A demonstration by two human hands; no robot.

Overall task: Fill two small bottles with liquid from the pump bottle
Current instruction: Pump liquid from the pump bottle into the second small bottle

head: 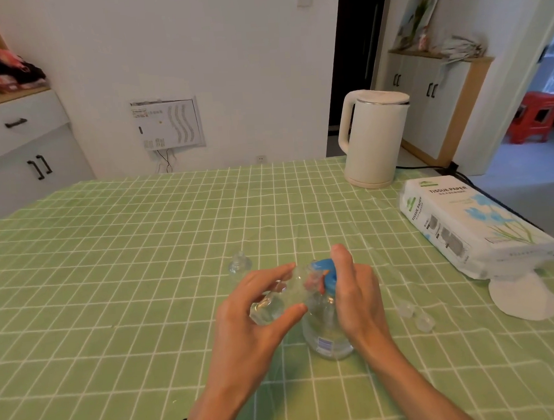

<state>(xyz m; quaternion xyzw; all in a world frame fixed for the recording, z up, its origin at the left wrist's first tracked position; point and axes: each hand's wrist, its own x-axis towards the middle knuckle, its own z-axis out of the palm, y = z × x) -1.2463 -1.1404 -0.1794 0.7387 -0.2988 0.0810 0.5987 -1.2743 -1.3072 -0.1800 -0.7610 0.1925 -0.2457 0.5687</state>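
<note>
Item 1: my left hand [243,319], half closed, thumb and fingers gripping a small clear plastic bottle [268,305], tilted, its mouth at the nozzle.

Item 2: my right hand [355,289], fingers fairly straight, resting on the blue pump head [325,269] of the clear pump bottle [325,335], which stands near centre on the green checked tablecloth [127,284].

Item 3: second small clear bottle [239,265], upright, just beyond my left hand.

Item 4: two clear caps [416,315], right of the pump bottle.

Item 5: white kettle [373,139], far right.

Item 6: tissue pack [471,227], right.
</note>
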